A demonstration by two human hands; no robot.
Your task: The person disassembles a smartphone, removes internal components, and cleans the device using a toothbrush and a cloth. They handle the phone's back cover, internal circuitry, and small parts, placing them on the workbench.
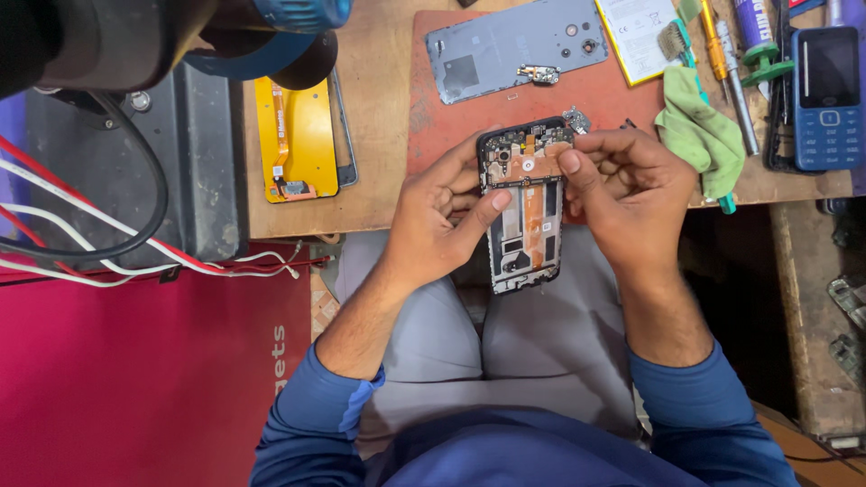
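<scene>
1. A wooden workbench (379, 117) spans the upper frame, with a red mat (604, 99) on it.
2. The left hand (437, 221) grips the left edge of the opened phone (526, 207) at centre frame.
3. The right hand (627, 194) pinches the phone's upper right corner.

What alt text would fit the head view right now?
Seen from above, a left hand and a right hand hold an opened phone frame over the lap, at the edge of a wooden bench. A grey back cover and green cloth lie behind.
</scene>
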